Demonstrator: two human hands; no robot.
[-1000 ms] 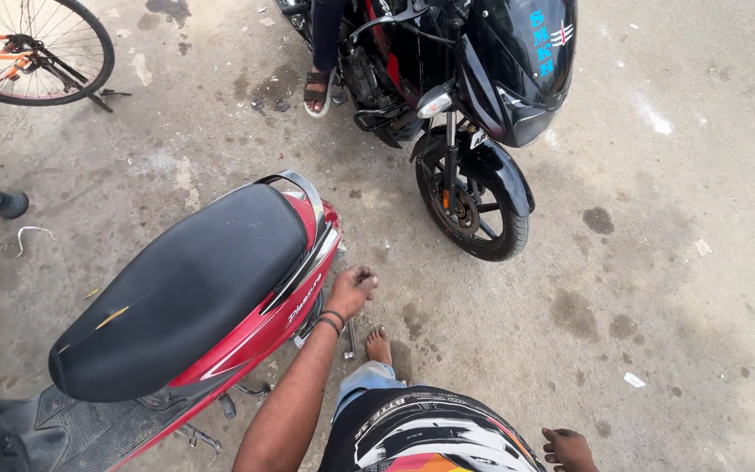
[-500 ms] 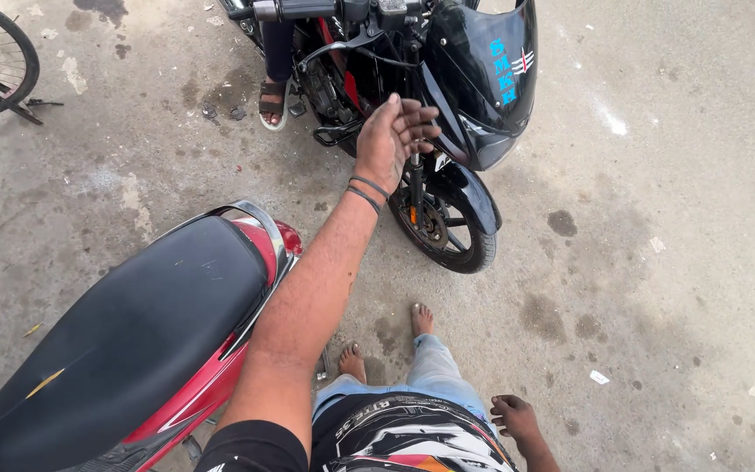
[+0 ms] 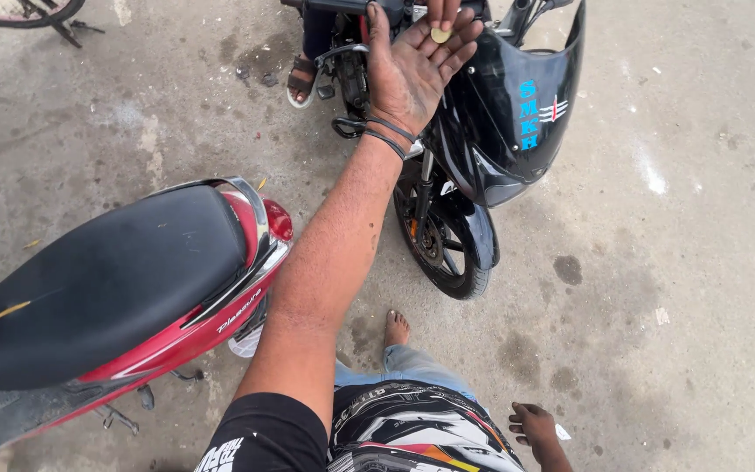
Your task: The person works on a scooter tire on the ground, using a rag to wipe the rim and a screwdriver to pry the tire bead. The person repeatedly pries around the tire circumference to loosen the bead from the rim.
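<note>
Your left hand [image 3: 417, 74] is stretched out palm up, fingers released and spread, with a small round coin [image 3: 439, 35] resting at your fingertips under another person's fingers [image 3: 441, 10]. The coin lies just before the black motorcycle [image 3: 504, 131]. Your right hand [image 3: 535, 426] hangs low, far away, loosely curled and holding nothing.

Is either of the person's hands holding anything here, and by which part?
Nothing is gripped. The left hand is open, palm up; another person's fingers set a small round coin on its fingertips. The right hand hangs empty.
</note>
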